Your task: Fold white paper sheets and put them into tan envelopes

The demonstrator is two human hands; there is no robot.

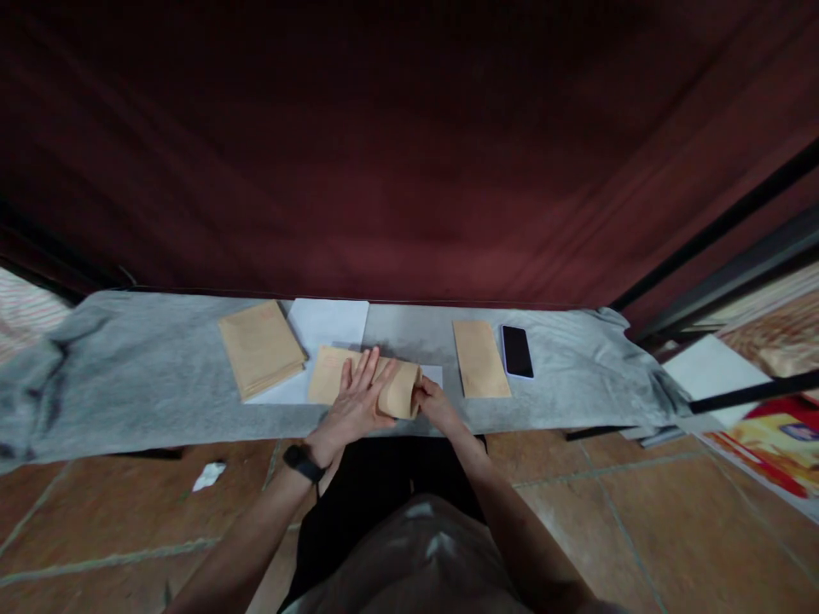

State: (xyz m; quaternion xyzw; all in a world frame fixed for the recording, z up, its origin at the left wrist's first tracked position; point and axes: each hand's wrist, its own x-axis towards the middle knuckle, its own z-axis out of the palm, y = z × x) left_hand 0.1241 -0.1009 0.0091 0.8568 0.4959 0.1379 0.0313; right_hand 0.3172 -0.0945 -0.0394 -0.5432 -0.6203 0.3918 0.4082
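Brown envelope (400,389) lies, partly bent, beneath the left hand (357,399).

Head view, forward and down onto hands (359,399)

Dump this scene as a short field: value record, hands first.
left hand: spread flat on a brown paper envelope
right hand: at that envelope's curled right end; exact grip hidden
left side: stack of flat brown paper envelopes, partly over white paper
right side: single flat brown rectangular envelope, beside a black-screened phone with pale purple edge
surface: grey cloth
left wrist: black band
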